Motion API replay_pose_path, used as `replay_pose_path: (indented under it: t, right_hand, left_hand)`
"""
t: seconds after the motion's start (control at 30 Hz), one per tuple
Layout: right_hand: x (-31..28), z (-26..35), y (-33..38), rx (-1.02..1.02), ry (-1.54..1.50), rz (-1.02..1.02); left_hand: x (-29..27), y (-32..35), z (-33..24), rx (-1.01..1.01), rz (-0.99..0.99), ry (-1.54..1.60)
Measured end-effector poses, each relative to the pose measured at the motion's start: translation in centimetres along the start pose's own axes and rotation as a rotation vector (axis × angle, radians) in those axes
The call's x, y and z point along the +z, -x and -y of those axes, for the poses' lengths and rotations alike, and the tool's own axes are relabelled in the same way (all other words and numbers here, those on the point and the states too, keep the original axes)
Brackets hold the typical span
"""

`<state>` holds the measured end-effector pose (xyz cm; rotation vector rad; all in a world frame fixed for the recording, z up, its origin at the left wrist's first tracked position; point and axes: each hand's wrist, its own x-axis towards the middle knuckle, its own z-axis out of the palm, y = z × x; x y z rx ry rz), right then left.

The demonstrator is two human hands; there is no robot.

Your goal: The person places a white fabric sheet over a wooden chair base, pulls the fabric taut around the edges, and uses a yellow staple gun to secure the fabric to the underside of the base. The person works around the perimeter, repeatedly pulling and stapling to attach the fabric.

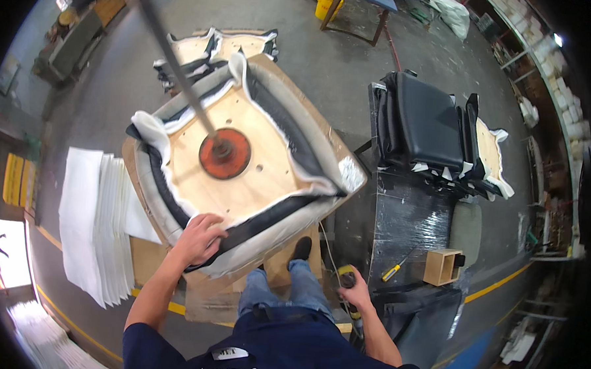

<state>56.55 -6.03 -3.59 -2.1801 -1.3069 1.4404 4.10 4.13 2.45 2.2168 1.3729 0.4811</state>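
Observation:
In front of me a chair seat (pixel 269 177) lies underside up, its pale plywood base showing. White padding and black cover (pixel 254 230) fold up around its edges. A round red press plate (pixel 225 156) on a metal rod bears down on the plywood's middle. My left hand (pixel 203 240) is closed over the near edge, fingers curled on the black cover. Low at my right side, my right hand (pixel 357 293) grips a yellow-and-black tool (pixel 347 276) that looks like a staple gun, partly hidden by the hand. A thin hose runs up from it towards the seat.
On the right, black upholstered seats (pixel 427 121) are stacked on a film-wrapped bench (pixel 409 219) with a yellow-handled screwdriver (pixel 392 273) and small wooden box (pixel 441 267). White sheets (pixel 86 228) stand at left. More seat pieces (pixel 239 43) lie beyond; a yellow bucket (pixel 327 6) is far off.

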Motion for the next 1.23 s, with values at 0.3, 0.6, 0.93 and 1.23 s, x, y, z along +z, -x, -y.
replay_pose_path:
  t: [0.3, 0.6, 0.93, 1.23]
  right_hand:
    - [-3.7, -18.7, -11.1, 0.435, -0.72, -0.483]
    - [-7.3, -24.2, -27.2, 0.432, -0.27, -1.005]
    - [-12.2, -24.1, -36.1, 0.577, 0.086, -0.921]
    - [-8.2, -20.5, -35.8, -0.023, -0.056, -1.002]
  left_hand:
    - [1.7, -3.2, -9.4, -0.396, 0.123, -0.306]
    - [10.2, -2.2, -14.5, -0.771, 0.026, -0.307]
    - [10.6, 4.6, -3.0, -0.739, -0.052, -0.228]
    - [8.7, 2.1, -5.4, -1.087, -0.244, -0.188]
